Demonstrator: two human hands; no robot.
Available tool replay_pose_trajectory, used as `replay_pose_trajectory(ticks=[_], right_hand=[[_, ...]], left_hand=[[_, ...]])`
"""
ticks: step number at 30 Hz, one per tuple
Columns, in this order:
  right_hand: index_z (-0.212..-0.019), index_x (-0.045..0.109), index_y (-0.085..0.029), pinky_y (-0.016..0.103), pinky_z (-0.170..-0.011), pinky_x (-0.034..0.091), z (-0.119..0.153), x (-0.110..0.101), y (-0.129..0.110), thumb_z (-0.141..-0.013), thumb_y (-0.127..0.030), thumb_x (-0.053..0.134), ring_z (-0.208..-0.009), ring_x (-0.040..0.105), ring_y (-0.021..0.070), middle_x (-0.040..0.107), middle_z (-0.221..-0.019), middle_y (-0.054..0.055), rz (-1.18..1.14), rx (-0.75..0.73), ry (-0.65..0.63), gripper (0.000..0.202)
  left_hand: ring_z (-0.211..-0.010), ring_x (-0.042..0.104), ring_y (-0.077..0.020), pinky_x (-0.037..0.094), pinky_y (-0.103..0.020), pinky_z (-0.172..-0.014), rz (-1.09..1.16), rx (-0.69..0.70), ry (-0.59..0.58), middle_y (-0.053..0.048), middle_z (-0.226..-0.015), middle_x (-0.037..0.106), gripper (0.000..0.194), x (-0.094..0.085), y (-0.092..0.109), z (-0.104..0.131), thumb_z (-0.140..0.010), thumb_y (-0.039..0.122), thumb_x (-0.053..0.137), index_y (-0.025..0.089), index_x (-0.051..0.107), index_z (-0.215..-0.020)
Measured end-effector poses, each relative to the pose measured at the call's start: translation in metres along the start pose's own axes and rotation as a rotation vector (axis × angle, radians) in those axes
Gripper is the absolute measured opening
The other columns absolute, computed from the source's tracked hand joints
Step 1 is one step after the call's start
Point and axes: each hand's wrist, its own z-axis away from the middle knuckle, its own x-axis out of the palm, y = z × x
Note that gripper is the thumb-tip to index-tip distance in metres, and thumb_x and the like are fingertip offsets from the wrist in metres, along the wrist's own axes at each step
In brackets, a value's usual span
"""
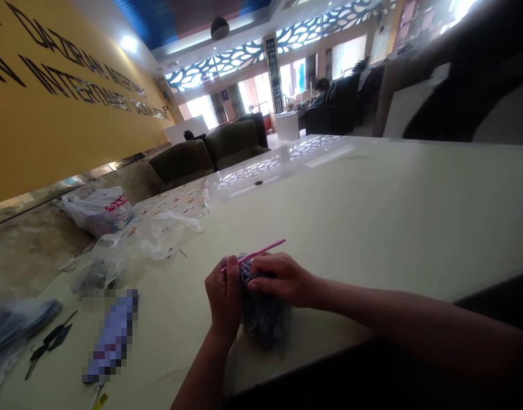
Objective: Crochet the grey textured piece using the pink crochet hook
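Note:
Near the table's front edge, both hands meet at a bundle of dark blue-grey yarn work (267, 322), which hangs down between and below them. My left hand (227, 293) is closed at the bundle's left side, its thumb pressed on a pink crochet hook (265, 248). The hook slants up to the right over the yarn, its far tip free. My right hand (282, 279) pinches the top of the yarn work, fingers curled over it. The lower part of the bundle is blurred.
On the pale table (393, 228), left side, lie small dark scissors or keys (50, 344), a pixelated blue-violet item (114, 336), clear plastic bags (101, 265) and a white printed bag (101, 210). Dark armchairs (233, 142) stand beyond. A dark blurred shape fills the upper right.

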Motion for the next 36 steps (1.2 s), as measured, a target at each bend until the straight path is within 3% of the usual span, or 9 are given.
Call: replay_pose_trajectory(ticks=[5,10,15,18,21,24,27,31,36], right_hand=[[-0.084,0.063,-0.017,0.027,-0.07,0.045,-0.005,-0.011,0.007,-0.085,-0.046,0.072,-0.072,0.054,0.0144,0.062,-0.078,0.001,0.22,-0.043,0.042,0.031],[-0.109,0.063,-0.019,0.041,-0.089,0.048,-0.002,-0.006,0.008,-0.087,-0.042,0.071,-0.099,0.059,0.0251,0.065,-0.107,0.012,0.507,-0.152,0.206,0.032],[-0.139,0.048,-0.024,0.03,-0.072,0.052,0.002,0.004,0.025,-0.079,-0.031,0.078,-0.077,0.062,0.0162,0.064,-0.096,0.004,0.25,0.347,0.098,0.067],[-0.151,0.037,-0.028,0.029,-0.07,0.052,0.0,0.005,0.036,-0.073,-0.032,0.082,-0.069,0.057,0.0114,0.06,-0.095,0.001,0.013,0.491,0.03,0.09],[-0.145,0.048,-0.03,0.036,-0.088,0.051,-0.003,0.002,0.036,-0.073,-0.037,0.082,-0.09,0.06,0.0165,0.061,-0.114,0.005,-0.216,0.385,0.058,0.081],[-0.121,0.069,-0.028,0.04,-0.102,0.044,-0.006,-0.006,0.03,-0.077,-0.044,0.079,-0.116,0.053,0.0225,0.057,-0.13,0.006,-0.357,0.257,0.14,0.048],[-0.085,0.072,-0.018,0.035,-0.088,0.048,-0.008,-0.018,0.025,-0.083,-0.05,0.072,-0.101,0.057,0.0208,0.062,-0.103,0.007,-0.423,0.176,0.141,0.032],[-0.071,0.063,-0.017,0.034,-0.082,0.049,-0.01,-0.028,0.016,-0.094,-0.041,0.06,-0.085,0.055,0.0169,0.057,-0.086,0.005,-0.006,-0.036,0.092,0.033],[-0.078,0.058,-0.018,0.05,-0.113,0.039,-0.005,-0.021,0.009,-0.096,-0.027,0.056,-0.101,0.06,0.0186,0.061,-0.109,0.009,0.613,-0.477,0.105,0.02]], left_hand=[[-0.054,0.037,-0.0132,0.031,-0.026,-0.054,0.01,-0.08,0.084,0.004,-0.054,0.041,0.042,-0.009,-0.001,-0.005,-0.096,0.042,0.046,0.021,0.045,-0.059],[-0.07,0.054,-0.0183,0.04,-0.029,-0.072,-0.259,0.232,0.393,-0.002,-0.07,0.059,0.024,-0.024,-0.01,-0.008,-0.094,0.033,0.052,0.022,0.061,-0.074],[-0.067,0.055,-0.018,0.039,-0.028,-0.07,-0.224,0.253,0.02,-0.003,-0.072,0.062,0.02,-0.006,-0.011,-0.003,-0.093,0.028,0.053,0.021,0.066,-0.079],[-0.066,0.055,-0.0174,0.039,-0.028,-0.07,-0.216,0.21,-0.018,-0.003,-0.073,0.063,0.021,0.004,-0.008,-0.001,-0.094,0.028,0.051,0.02,0.065,-0.081],[-0.065,0.052,-0.0158,0.039,-0.027,-0.068,-0.15,0.145,-0.009,-0.002,-0.072,0.061,0.026,0.001,-0.007,-0.003,-0.097,0.031,0.047,0.019,0.063,-0.08],[-0.064,0.048,-0.0148,0.038,-0.026,-0.065,-0.004,0.071,-0.123,0.0,-0.068,0.056,0.032,-0.007,-0.01,-0.009,-0.098,0.036,0.046,0.019,0.061,-0.076],[-0.066,0.047,-0.0141,0.037,-0.025,-0.064,0.113,0.046,-0.305,0.001,-0.067,0.052,0.034,-0.013,-0.013,-0.014,-0.096,0.039,0.05,0.017,0.06,-0.073],[-0.066,0.047,-0.0133,0.038,-0.025,-0.064,0.171,0.039,-0.371,0.001,-0.068,0.053,0.032,-0.013,-0.017,-0.018,-0.094,0.039,0.055,0.017,0.06,-0.071],[-0.084,0.058,-0.0165,0.044,-0.027,-0.081,0.214,-0.009,-0.284,-0.002,-0.088,0.067,0.024,-0.013,-0.021,-0.017,-0.093,0.04,0.059,0.019,0.069,-0.098]])
